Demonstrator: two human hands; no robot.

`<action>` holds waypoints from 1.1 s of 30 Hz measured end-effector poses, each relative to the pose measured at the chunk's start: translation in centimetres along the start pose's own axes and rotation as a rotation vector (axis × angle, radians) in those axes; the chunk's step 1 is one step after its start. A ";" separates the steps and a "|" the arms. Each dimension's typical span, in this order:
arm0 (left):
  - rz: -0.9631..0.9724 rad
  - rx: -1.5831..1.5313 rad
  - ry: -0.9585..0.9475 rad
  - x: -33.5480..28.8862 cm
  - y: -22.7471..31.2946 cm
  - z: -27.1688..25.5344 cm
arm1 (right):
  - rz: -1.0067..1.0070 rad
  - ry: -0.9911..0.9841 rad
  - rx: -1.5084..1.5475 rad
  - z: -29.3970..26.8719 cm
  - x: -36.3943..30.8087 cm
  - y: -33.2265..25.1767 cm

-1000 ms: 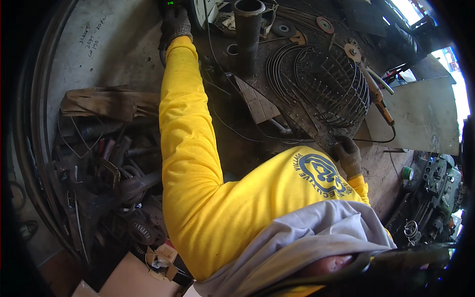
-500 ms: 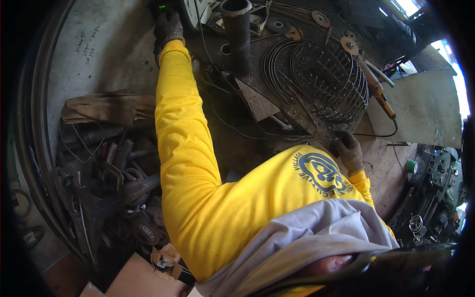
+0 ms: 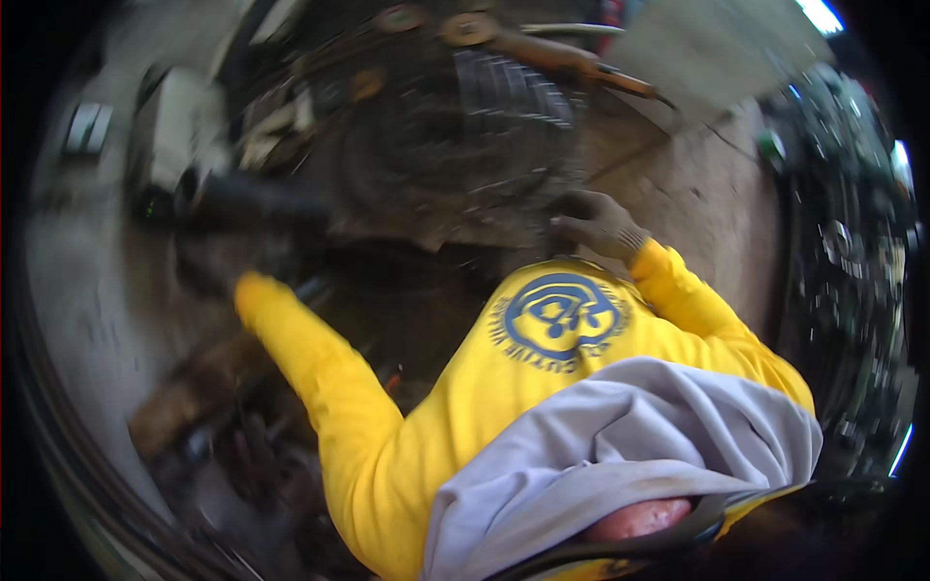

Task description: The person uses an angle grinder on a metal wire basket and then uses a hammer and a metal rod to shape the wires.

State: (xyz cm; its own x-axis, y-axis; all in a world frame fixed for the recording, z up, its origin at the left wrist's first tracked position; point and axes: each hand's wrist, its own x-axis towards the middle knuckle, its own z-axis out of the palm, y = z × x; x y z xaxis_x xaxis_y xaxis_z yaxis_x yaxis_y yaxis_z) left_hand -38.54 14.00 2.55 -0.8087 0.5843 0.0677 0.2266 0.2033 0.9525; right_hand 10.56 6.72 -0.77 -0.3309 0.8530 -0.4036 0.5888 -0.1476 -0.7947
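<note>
My left hand, in a dark glove, is smeared by motion. It is near a dark steel pipe and a pale boxy machine with a small green display; its fingers cannot be made out. At the near edge of the dark metal worktable is my right hand, gloved in grey-brown. Its fingers and thumb are apart and loosely bent, with nothing visible in them. Beyond it, a blurred grid of bent metal rods lies on the table.
An orange-brown long-bodied power tool with a tan disc lies behind the rods. A pale sheet stands at the far right. Dark metal clutter runs along the right; a brown cloth-like bundle lies at lower left.
The view has swung and blurred. My left arm has drawn back from beside the display, its hand now lower and nearer. My right hand remains near the table edge, its fingers more apart.
</note>
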 end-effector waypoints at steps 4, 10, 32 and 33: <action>-0.037 -0.247 0.053 -10.5 -3.2 -0.3 | -0.009 0.000 0.431 -4.1 -0.2 -0.3; 0.235 -0.279 0.356 -13.8 -8.0 -2.3 | -0.463 0.384 0.690 -18.1 3.5 0.2; 0.467 0.588 0.149 -30.7 10.3 15.3 | -0.130 0.526 0.008 -44.8 40.8 3.9; 0.489 0.585 0.149 -30.3 9.9 15.2 | -0.321 0.396 0.141 -45.9 43.9 5.3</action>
State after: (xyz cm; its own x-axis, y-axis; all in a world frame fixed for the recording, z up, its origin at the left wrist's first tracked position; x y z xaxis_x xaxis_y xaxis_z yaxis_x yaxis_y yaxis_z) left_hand -3.49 10.27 5.43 -0.5979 0.6111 0.5187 0.7928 0.3553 0.4953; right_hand 33.01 66.38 -1.92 -0.1584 0.9861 0.0501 0.3898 0.1090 -0.9144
